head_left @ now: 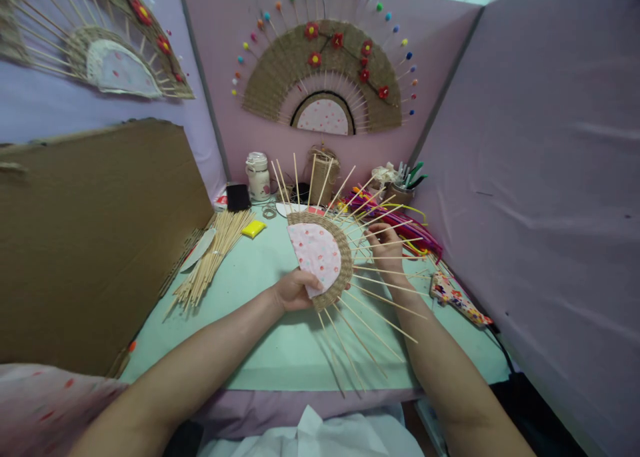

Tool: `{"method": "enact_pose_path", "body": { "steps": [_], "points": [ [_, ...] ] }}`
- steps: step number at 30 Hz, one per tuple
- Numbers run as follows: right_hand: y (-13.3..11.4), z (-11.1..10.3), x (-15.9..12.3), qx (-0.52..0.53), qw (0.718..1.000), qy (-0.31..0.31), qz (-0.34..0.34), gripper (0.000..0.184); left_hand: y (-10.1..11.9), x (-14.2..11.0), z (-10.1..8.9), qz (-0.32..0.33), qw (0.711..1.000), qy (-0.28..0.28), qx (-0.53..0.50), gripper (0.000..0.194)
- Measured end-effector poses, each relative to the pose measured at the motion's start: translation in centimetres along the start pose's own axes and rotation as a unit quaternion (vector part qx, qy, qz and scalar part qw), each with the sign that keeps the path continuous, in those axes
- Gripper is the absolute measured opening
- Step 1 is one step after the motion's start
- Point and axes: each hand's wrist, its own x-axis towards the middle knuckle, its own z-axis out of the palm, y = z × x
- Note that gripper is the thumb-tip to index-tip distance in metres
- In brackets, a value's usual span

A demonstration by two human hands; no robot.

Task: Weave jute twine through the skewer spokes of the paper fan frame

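Note:
My left hand [299,289] grips a half-round woven fan [345,253] by its lower edge, the thumb lying on the pink dotted cloth [317,253] at its centre. The fan is held tilted above the table, its curved side turned to the right. Thin wooden sticks [377,297] radiate from the woven rim. Behind the sticks on the right, my right hand [387,247] has its fingers bent together near one or more of them. Sticks partly cover those fingers, so what they pinch is not clear.
A bundle of wooden sticks [213,263] and a yellow packet [254,228] lie left on the green tabletop [265,350]. A white jar [258,177], a twine roll [323,177] and colourful pipe cleaners [420,233] line the back. A floral-patterned glue gun [457,300] lies right. Cardboard [95,243] stands left; a finished fan [275,73] hangs behind.

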Motion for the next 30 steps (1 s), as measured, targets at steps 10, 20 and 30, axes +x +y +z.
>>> {"method": "enact_pose_path", "body": {
  "steps": [10, 20, 30],
  "points": [
    [-0.1, -2.2, 1.7, 0.202, 0.959, -0.070, 0.187, 0.035, 0.9, 0.2, -0.7, 0.049, 0.997, 0.059, -0.028, 0.052],
    [-2.3, -5.6, 2.3, 0.193, 0.959, -0.131, 0.163, 0.032, 2.3, 0.1, -1.2, 0.069, 0.996, 0.043, -0.030, 0.067],
    [-2.1, -5.2, 2.2, 0.157, 0.986, -0.057, 0.003, 0.029, 2.3, 0.4, -1.8, 0.054, 0.995, 0.075, -0.045, 0.069]
  ]
}}
